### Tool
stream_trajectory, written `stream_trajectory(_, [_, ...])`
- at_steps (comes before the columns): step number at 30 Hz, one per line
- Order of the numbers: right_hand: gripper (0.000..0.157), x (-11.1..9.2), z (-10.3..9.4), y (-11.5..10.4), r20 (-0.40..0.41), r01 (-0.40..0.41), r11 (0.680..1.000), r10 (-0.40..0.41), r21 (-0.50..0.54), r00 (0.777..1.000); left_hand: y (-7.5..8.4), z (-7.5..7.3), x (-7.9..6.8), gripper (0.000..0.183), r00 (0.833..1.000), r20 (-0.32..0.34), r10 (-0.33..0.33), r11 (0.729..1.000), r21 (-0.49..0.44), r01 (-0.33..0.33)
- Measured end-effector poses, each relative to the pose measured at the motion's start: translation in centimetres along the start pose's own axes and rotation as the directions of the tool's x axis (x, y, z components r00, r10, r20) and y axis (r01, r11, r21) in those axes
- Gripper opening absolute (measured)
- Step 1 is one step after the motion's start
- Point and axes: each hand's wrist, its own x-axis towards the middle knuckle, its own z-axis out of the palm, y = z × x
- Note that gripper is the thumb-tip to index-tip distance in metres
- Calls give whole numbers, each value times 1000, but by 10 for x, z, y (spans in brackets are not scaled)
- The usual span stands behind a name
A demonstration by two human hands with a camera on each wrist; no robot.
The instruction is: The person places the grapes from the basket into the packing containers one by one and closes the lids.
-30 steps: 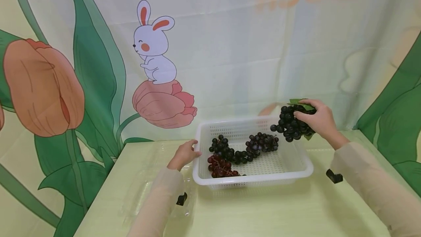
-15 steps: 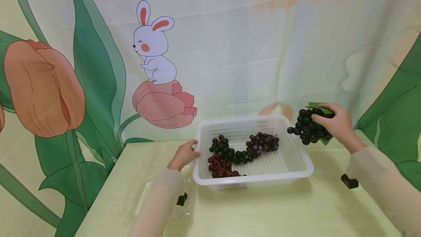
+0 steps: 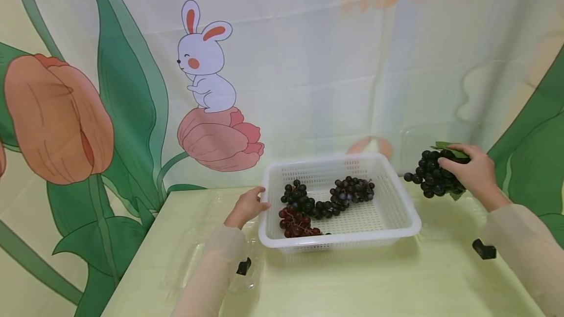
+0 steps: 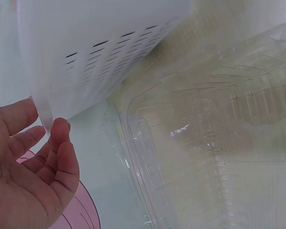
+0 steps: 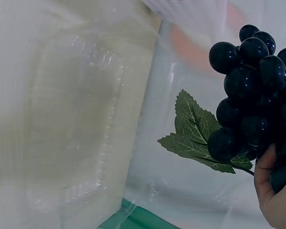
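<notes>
My right hand [image 3: 478,172] grips a bunch of black grapes [image 3: 434,175] with green leaves, held up to the right of a white plastic basket [image 3: 339,241]. A toothed leaf [image 5: 195,133] hangs off the bunch in the right wrist view. At the basket's left end, my left hand [image 3: 246,208] pinches the rim between thumb and fingers. Inside the basket lie red grapes [image 3: 293,222] at the front left, black grapes [image 3: 304,203] behind them, and dark purple grapes [image 3: 351,191] toward the right.
A clear plastic container [image 4: 195,133] lies on the table left of the basket, partly under my left forearm. Another clear container [image 5: 107,124] sits below the held grapes, its see-through lid [image 3: 411,133] raised against the printed cloth backdrop [image 3: 299,87].
My right hand has carried the black grapes rightward and slightly down, from over the basket's right end to beyond its rim. The left hand has stayed on the basket.
</notes>
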Motion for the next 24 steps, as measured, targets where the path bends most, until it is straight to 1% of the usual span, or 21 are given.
stream_trajectory(8, [62,-4,1,17,-1,-24,1000,24,-15,1000,1,-1,-1,50,1000,5,-14,1000,4,14])
stream_trajectory(11, [63,-6,1,24,2,-39,999,39,-12,999,1,-1,-1,50,1000,7,-22,1000,-8,22])
stream_trajectory(15, [63,-7,2,33,-7,-54,998,54,-17,999,0,-1,-1,49,1000,6,-16,1000,-7,16])
stream_trajectory(24, [66,-12,2,56,-23,-111,994,111,-12,994,2,0,-2,49,999,8,-34,999,-22,34])
